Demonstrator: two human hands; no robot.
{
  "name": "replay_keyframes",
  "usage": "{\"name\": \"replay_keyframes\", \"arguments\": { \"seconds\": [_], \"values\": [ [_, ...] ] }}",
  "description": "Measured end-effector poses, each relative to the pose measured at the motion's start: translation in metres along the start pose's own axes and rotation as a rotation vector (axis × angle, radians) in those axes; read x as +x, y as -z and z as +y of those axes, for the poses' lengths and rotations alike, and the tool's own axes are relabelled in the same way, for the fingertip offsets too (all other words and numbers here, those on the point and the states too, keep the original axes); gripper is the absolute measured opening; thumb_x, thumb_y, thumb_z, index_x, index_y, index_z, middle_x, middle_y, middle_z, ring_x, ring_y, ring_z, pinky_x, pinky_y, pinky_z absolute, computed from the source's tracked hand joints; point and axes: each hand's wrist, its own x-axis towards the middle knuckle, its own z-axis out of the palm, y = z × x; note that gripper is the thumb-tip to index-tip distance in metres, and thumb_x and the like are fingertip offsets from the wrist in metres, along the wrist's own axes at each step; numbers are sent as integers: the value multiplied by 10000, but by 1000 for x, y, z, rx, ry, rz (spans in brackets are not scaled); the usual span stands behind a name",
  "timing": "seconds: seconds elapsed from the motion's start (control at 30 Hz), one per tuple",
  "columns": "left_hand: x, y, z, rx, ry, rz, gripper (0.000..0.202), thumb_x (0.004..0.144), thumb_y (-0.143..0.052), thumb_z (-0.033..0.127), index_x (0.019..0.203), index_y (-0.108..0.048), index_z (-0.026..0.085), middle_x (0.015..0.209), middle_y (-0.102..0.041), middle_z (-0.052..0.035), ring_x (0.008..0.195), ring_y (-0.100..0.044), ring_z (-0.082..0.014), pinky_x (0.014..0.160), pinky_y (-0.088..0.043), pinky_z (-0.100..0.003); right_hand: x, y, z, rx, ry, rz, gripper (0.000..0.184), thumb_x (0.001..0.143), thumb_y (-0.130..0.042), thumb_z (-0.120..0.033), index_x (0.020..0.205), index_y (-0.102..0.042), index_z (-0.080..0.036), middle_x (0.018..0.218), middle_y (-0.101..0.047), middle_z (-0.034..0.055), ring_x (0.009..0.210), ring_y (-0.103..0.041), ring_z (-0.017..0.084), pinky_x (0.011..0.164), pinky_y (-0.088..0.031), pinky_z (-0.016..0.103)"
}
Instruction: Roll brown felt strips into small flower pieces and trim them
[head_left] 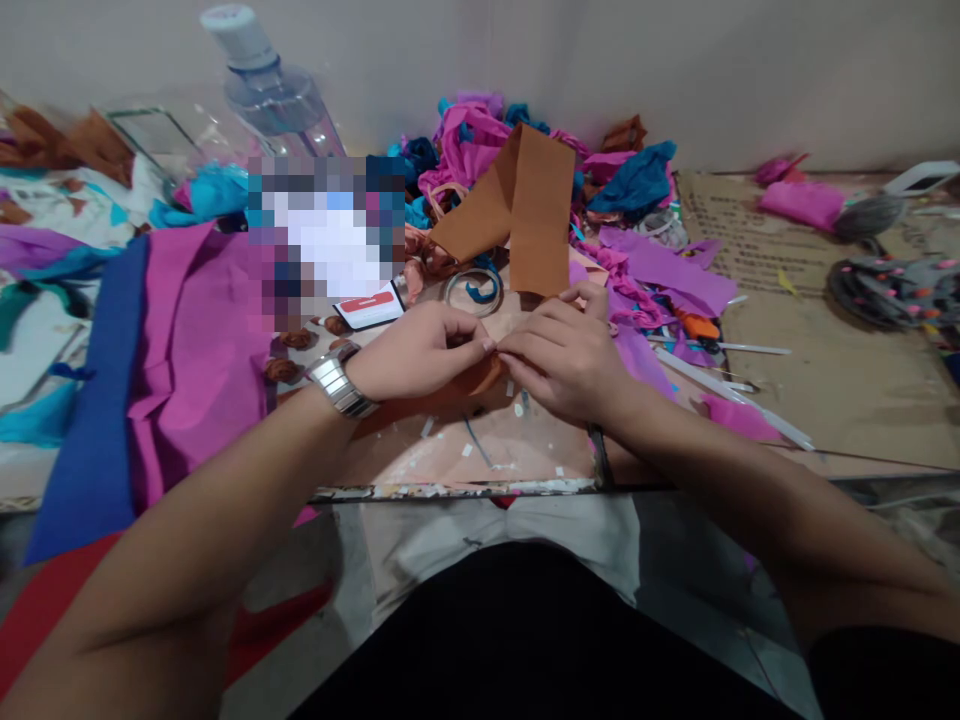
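Two closed pinches, left hand [429,352] fingertip-to-fingertip with right hand [574,358], seemingly on brown paper [487,376]

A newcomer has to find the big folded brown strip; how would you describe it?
On the table, find the person's right hand. Just beyond it is the wide brown strip, folded at the top so its two lengths spread like an upside-down V. Its broad, smooth, flat faces set it apart from the crumpled pink and blue scraps behind.

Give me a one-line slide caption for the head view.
Left hand and right hand meet at the fingertips near a folded brown strip, above a worktable strewn with colourful scraps.
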Motion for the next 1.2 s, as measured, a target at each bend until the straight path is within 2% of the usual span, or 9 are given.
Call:
{"name": "replay_keyframes", "arguments": {
  "seconds": [0.13, 0.33, 0.57, 0.83, 1.03, 1.2],
  "values": [
    [-1, -2, -1, 22, -14, 29, 377, 1015, -548, 379, 747, -686, 152, 601, -567, 31, 566, -465, -93, 564, -333, -253, 0, -1, 0, 25, -19, 34, 127, 1033, -619, -274, 1043, -739, -232, 1026, -807, 12, 959, -640, 212, 1040, -299, 478],
    [-2, -3, -1, 146, -90, 66, 341, 1007, -559, 374, 815, -746, 163, 647, -635, 9, 605, -523, -120, 616, -351, -283, 0, -1, 1, 47, -43, 0, 129, 1033, -608, -275, 1002, -726, -236, 979, -801, 11, 956, -633, 224, 1042, -302, 486],
    [0, -5, -1, 112, -36, 88, 319, 980, -588, 367, 853, -795, 160, 651, -678, 2, 585, -528, -121, 593, -356, -276, -1, -2, 1, 43, -48, -10, 134, 1029, -597, -266, 986, -721, -239, 970, -797, 12, 953, -622, 227, 1050, -297, 496],
    [0, -6, 0, 23, 12, 72, 304, 968, -601, 349, 818, -775, 149, 693, -705, -3, 620, -565, -118, 607, -386, -263, 0, -1, 1, 52, -47, 16, 131, 1029, -602, -270, 981, -718, -237, 982, -800, 15, 948, -627, 226, 1030, -303, 493],
    [0, -7, 1, -2, -10, 83, 312, 977, -616, 374, 816, -759, 147, 660, -668, 7, 603, -545, -108, 592, -386, -251, 3, 0, -3, 162, -134, 5, 119, 1023, -613, -259, 976, -719, -231, 1114, -784, 38, 1025, -665, 231, 1023, -294, 481],
    [0, -10, 2, -20, -48, 105, 270, 970, -617, 325, 839, -771, 147, 681, -697, 2, 597, -541, -101, 596, -401, -237, 4, 0, -3, 259, -214, -17, 107, 1009, -620, -256, 961, -711, -226, 1218, -743, 66, 1114, -663, 255, 1022, -315, 479]
  ]
}}
